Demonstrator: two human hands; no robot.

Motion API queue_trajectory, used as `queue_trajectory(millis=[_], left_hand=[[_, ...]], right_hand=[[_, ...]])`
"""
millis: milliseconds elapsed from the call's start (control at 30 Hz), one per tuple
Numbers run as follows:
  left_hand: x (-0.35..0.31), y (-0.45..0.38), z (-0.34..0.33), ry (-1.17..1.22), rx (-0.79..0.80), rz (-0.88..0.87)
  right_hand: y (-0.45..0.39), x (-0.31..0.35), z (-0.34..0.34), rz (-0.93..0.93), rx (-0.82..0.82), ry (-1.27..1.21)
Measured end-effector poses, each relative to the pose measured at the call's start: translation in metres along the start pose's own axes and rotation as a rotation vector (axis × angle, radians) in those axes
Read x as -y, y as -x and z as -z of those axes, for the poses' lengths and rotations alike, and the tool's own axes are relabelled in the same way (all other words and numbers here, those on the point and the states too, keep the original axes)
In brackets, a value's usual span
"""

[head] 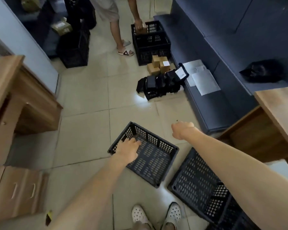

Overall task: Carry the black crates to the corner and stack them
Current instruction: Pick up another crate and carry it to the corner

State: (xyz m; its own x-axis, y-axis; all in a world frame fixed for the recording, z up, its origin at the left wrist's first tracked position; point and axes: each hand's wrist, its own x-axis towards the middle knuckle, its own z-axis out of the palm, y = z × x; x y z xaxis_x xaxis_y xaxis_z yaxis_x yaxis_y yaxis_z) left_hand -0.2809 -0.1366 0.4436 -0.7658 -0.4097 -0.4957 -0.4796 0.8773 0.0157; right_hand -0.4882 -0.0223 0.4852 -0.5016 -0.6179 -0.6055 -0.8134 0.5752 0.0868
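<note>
A black perforated crate [154, 161] sits open side up on the tiled floor just ahead of my feet. My left hand [128, 150] lies across its near-left rim with the fingers spread inside it, not closed around anything. My right hand [183, 130] hovers over the floor past the crate's far right corner, loosely bent and holding nothing. A second black crate [194, 183] rests to the right, under my right forearm. Two stacked black crates [150, 44] stand farther back, and more dark crates [74, 48] stand at the back left.
Another person [121, 32] bends over the far stack with one hand in it. Small cardboard boxes [158, 66] and black cases [158, 86] lie beside a blue sofa [223, 52]. Wooden desks flank me on the left [20, 100] and right [273, 117].
</note>
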Motion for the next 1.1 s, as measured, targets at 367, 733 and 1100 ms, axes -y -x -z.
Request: queue_trajectory(millis=[367,733,1100], left_hand=[[0.074,-0.071,-0.072,0.317,-0.096,0.252],[0.095,-0.154,-0.146,0.581,-0.114,0.448],[0.055,-0.189,-0.292,0.915,-0.03,0.74]], right_hand=[[-0.135,0.091,0.004,0.003,0.07,0.0],[-0.247,0.091,-0.064,-0.006,0.116,0.09],[-0.323,0.049,-0.203,0.11,0.177,0.099]])
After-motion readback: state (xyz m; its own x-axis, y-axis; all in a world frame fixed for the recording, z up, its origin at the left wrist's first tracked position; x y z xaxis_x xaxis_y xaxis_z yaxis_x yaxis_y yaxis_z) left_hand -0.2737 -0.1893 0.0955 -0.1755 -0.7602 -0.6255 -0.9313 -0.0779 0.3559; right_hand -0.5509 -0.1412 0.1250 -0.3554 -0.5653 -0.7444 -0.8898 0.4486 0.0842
